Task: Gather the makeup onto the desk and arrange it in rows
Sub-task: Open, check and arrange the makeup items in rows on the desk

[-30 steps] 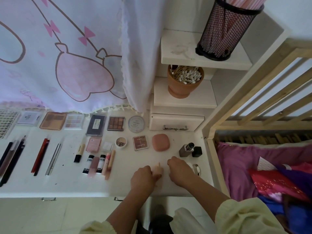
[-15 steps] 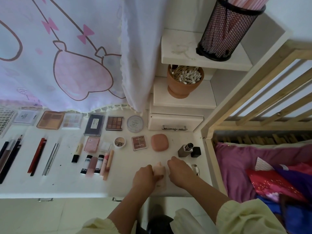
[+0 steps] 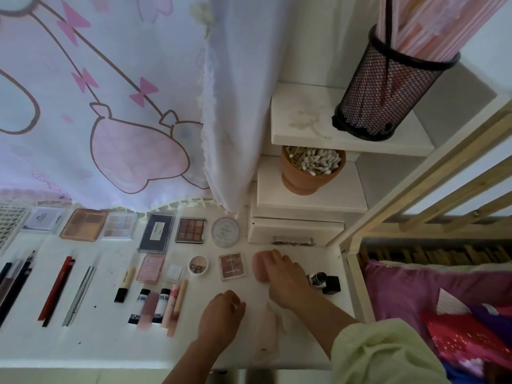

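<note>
Makeup lies in rows on the white desk (image 3: 91,342): palettes (image 3: 191,230) along the back, small compacts (image 3: 231,266) in the middle, pencils (image 3: 56,289) and tubes (image 3: 163,302) in front. My right hand (image 3: 285,278) rests on a peach rounded compact (image 3: 259,266), fingers over its right part; whether it grips is unclear. My left hand (image 3: 221,317) hovers loosely curled over the desk front, holding nothing visible. A pale pink tube (image 3: 266,333) lies on the desk between my arms. A small dark bottle with its black cap (image 3: 325,281) sits right of my right hand.
A white drawer unit (image 3: 296,231) with shelves stands at the back right, carrying a terracotta pot of cotton swabs (image 3: 311,173) and a black mesh holder (image 3: 388,87). A printed curtain (image 3: 110,106) hangs behind. A wooden bed frame (image 3: 415,189) with pink bedding borders the right.
Both hands let go of the pale pink tube, which now lies on the desk. My right hand moved back onto the peach compact; my left hand drew slightly left.
</note>
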The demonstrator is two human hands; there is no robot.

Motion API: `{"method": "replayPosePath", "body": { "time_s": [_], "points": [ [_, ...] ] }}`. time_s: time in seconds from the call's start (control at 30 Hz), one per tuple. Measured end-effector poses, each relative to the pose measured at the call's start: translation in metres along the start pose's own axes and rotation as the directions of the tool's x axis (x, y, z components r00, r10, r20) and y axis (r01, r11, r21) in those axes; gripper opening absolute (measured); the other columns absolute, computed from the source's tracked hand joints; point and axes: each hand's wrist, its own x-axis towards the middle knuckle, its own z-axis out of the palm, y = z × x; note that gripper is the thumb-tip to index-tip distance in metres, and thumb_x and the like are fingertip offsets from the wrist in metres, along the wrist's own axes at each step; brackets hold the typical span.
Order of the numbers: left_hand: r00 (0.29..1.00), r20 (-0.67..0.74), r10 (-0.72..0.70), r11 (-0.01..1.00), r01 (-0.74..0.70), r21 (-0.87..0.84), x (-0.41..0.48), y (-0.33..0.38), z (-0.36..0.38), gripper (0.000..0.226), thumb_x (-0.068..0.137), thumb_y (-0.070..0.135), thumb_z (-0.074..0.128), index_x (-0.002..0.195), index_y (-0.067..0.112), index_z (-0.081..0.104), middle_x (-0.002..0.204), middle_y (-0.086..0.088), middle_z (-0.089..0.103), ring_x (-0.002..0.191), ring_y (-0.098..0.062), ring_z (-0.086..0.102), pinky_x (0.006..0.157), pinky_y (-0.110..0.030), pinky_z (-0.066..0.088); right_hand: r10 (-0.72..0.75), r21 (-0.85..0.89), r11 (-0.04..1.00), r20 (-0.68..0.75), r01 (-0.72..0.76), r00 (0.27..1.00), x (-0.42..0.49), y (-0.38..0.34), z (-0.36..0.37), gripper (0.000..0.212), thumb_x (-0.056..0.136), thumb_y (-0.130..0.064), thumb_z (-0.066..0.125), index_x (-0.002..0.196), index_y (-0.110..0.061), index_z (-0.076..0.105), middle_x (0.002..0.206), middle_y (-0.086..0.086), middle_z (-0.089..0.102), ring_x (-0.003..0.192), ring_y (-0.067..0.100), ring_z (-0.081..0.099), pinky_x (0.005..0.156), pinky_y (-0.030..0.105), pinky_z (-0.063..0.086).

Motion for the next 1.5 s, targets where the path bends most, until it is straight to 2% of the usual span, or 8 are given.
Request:
{"method": "replayPosePath", "body": {
  "time_s": [0.17,0.47,0.63,0.7,0.87,1.0,1.2,1.5],
  "points": [
    [0.998,0.041,0.042,0.997,-0.039,-0.065,0.004,-0.006,0.001,0.012,0.092,0.037,0.056,0.094,0.026,0.055,0.092,0.009,0.05,0.077,-0.002,0.049,0.064,-0.011,0.036,-0.001,-0.088,0.996,0.082,0.008,0.997,0.024,-0.001,0.0,0.083,0.083,-0.012,0.065,0.15,-0.01,0.015,0.149,0.015,0.026,0.125,0.033,0.042,0.1,0.042,0.038],
    [0.988,0.138,0.062,0.992,-0.046,-0.12,0.005,-0.013,-0.003,0.014,0.095,0.033,0.054,0.101,0.022,0.062,0.103,0.001,0.05,0.084,-0.004,0.047,0.067,-0.005,0.034,-0.04,-0.07,0.996,0.129,0.049,0.991,0.025,0.003,-0.002,0.077,0.073,-0.03,0.078,0.135,-0.018,0.034,0.134,0.008,0.037,0.113,0.03,0.05,0.087,0.036,0.043],
    [0.985,0.172,-0.006,0.967,0.05,-0.25,0.007,-0.015,-0.003,0.019,0.093,0.036,0.057,0.1,0.022,0.067,0.105,-0.002,0.06,0.093,-0.012,0.057,0.089,-0.032,0.049,0.012,0.187,0.982,0.079,-0.027,0.997,0.01,0.008,-0.003,0.084,0.067,-0.042,0.079,0.135,-0.023,0.034,0.125,0.002,0.04,0.108,0.027,0.054,0.084,0.035,0.047],
    [0.978,0.205,-0.039,0.945,0.103,-0.312,0.003,-0.007,-0.012,0.025,0.096,0.034,0.053,0.104,0.015,0.068,0.106,-0.004,0.063,0.093,-0.014,0.058,0.082,-0.026,0.049,0.032,0.372,0.927,0.056,-0.051,0.998,-0.001,0.005,-0.005,0.083,0.064,-0.044,0.081,0.133,-0.025,0.038,0.121,0.0,0.043,0.106,0.022,0.054,0.086,0.036,0.049],
    [0.896,0.367,-0.249,0.609,0.439,-0.66,-0.007,0.013,-0.04,0.044,0.096,0.05,0.045,0.101,0.013,0.067,0.102,-0.007,0.067,0.091,-0.018,0.06,0.079,-0.03,0.05,-0.033,0.649,0.76,0.055,-0.011,0.998,-0.029,0.003,-0.021,0.078,0.064,-0.044,0.084,0.132,-0.03,0.048,0.118,-0.007,0.054,0.094,0.011,0.059,0.081,0.029,0.051],
    [0.843,0.529,-0.097,0.33,0.529,-0.782,-0.018,0.024,-0.063,0.066,0.087,0.065,0.049,0.118,0.007,0.053,0.105,-0.018,0.072,0.099,-0.032,0.069,0.087,-0.045,0.055,-0.08,0.672,0.739,0.02,0.046,0.997,-0.045,0.0,-0.04,0.074,0.067,-0.044,0.084,0.132,-0.03,0.051,0.112,-0.011,0.059,0.084,0.007,0.059,0.076,0.025,0.05],
    [0.792,0.591,0.155,0.201,0.56,-0.803,-0.036,0.048,-0.078,0.08,0.085,0.067,0.05,0.126,-0.001,0.053,0.123,-0.025,0.062,0.111,-0.038,0.062,0.099,-0.046,0.049,-0.127,0.632,0.764,-0.051,0.131,0.991,-0.061,-0.011,-0.06,0.071,0.065,-0.051,0.083,0.127,-0.032,0.055,0.111,-0.016,0.06,0.093,-0.001,0.053,0.075,0.018,0.041],
    [0.855,0.5,0.136,0.012,0.503,-0.864,-0.046,0.053,-0.092,0.072,0.087,0.049,0.06,0.122,-0.013,0.051,0.11,-0.033,0.063,0.095,-0.037,0.069,0.077,-0.038,0.06,-0.156,0.673,0.72,-0.081,0.169,0.984,-0.07,-0.013,-0.078,0.066,0.074,-0.051,0.076,0.134,-0.029,0.056,0.134,-0.017,0.056,0.122,0.003,0.051,0.098,0.024,0.044]
  ]
}}
